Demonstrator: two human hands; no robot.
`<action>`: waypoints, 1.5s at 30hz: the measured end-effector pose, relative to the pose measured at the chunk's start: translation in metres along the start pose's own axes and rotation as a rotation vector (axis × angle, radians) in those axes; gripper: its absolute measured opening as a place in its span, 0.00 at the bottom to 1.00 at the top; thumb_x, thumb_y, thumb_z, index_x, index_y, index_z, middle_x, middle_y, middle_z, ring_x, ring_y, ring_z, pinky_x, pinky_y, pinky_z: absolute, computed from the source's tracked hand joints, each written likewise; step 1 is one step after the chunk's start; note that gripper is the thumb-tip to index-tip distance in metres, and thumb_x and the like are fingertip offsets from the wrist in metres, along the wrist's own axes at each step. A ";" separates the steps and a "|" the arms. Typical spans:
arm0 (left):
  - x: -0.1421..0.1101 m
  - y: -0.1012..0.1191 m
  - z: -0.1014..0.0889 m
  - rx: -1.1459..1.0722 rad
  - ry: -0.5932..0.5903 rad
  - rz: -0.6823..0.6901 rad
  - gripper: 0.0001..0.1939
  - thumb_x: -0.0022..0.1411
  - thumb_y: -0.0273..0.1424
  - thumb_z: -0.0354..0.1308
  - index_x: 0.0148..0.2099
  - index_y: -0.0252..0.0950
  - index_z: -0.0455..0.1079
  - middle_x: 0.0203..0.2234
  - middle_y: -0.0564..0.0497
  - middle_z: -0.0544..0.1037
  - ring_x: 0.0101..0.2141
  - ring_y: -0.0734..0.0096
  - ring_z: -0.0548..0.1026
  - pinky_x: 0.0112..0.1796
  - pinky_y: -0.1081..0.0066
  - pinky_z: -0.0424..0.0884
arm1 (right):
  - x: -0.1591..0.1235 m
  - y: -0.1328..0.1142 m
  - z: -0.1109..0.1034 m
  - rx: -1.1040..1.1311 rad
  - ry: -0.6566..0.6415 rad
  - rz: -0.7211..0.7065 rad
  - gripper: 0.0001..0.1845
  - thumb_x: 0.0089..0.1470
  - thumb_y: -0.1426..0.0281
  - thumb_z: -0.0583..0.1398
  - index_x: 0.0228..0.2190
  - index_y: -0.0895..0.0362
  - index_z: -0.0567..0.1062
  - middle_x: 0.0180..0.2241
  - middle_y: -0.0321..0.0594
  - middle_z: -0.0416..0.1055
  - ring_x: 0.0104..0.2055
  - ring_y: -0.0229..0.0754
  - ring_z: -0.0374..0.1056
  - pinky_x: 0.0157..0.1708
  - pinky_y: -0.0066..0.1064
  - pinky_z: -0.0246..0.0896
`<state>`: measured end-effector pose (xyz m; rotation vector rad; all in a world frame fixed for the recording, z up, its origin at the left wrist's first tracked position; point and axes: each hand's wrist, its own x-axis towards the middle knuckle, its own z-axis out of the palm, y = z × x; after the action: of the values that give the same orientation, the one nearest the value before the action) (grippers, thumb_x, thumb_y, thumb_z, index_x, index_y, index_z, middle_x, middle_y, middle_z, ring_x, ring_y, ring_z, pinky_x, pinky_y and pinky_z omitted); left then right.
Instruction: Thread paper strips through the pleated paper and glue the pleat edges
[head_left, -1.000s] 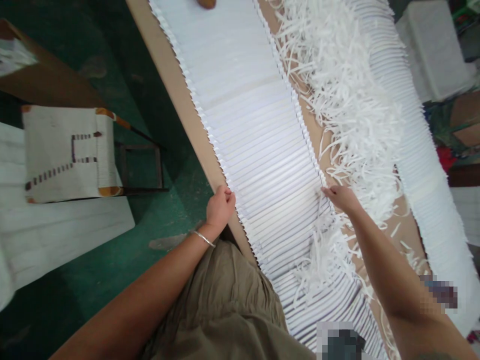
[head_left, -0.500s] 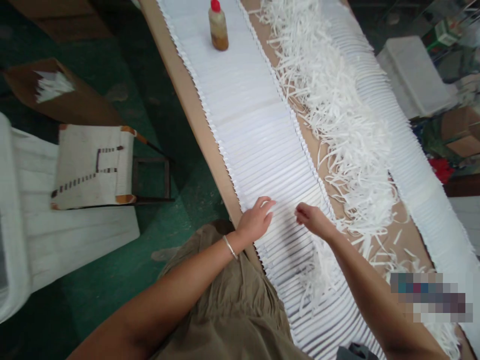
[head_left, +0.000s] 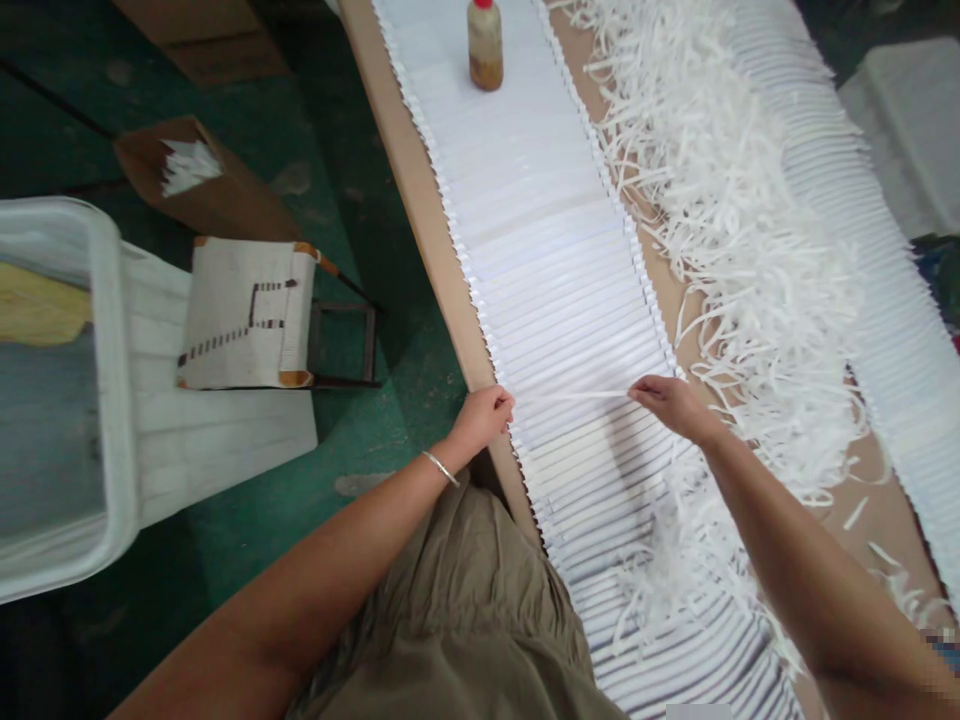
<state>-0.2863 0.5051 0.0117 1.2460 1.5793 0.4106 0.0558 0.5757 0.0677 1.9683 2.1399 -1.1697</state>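
A thin white strip [head_left: 581, 395] is stretched taut between my two hands, just over a long row of overlapping white folded pieces [head_left: 540, 250]. My left hand [head_left: 484, 415] pinches one end near the row's left edge, and a bracelet [head_left: 440, 468] circles that wrist. At the other end, my right hand [head_left: 667, 402] pinches the strip near the row's right edge. A loose bunch of similar white strips [head_left: 675, 540] lies on the row below my right hand. What exactly the folded pieces are, I cannot tell.
A red-capped bottle [head_left: 486, 50] with brown liquid stands on the row. Right of it lies a large heap of white strips [head_left: 757, 230] on the brown tabletop [head_left: 420, 230]. At left are a woven stool [head_left: 247, 315], a white plastic tub [head_left: 112, 400] and a cardboard box [head_left: 225, 195].
My hands have moved apart, the left to the row's left edge, the right toward its right edge. A white strip now shows taut between them. The camera view has shifted left.
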 end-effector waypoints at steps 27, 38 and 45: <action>0.041 0.010 0.021 0.197 0.270 -0.246 0.08 0.69 0.33 0.56 0.36 0.38 0.72 0.34 0.48 0.81 0.36 0.65 0.78 0.37 0.70 0.67 | 0.119 0.034 -0.055 -0.099 0.405 0.235 0.12 0.55 0.62 0.66 0.32 0.59 0.77 0.27 0.43 0.75 0.26 0.38 0.64 0.32 0.31 0.55; 0.043 0.012 0.024 0.314 0.247 -0.286 0.10 0.71 0.35 0.53 0.39 0.39 0.73 0.34 0.49 0.81 0.38 0.64 0.78 0.37 0.70 0.66 | 0.128 0.026 -0.050 -0.125 0.404 0.208 0.11 0.58 0.66 0.61 0.38 0.61 0.79 0.32 0.47 0.78 0.31 0.41 0.68 0.37 0.33 0.60; 0.043 0.014 0.024 0.387 0.237 -0.292 0.11 0.71 0.36 0.52 0.40 0.38 0.73 0.34 0.47 0.81 0.38 0.62 0.78 0.38 0.69 0.66 | 0.143 0.036 -0.042 -0.179 0.487 0.134 0.11 0.54 0.63 0.62 0.33 0.58 0.77 0.31 0.44 0.77 0.32 0.44 0.68 0.39 0.35 0.63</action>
<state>-0.2554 0.5402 -0.0092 1.2561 2.0816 0.0654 0.0756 0.7173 0.0119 2.4533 2.1558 -0.4912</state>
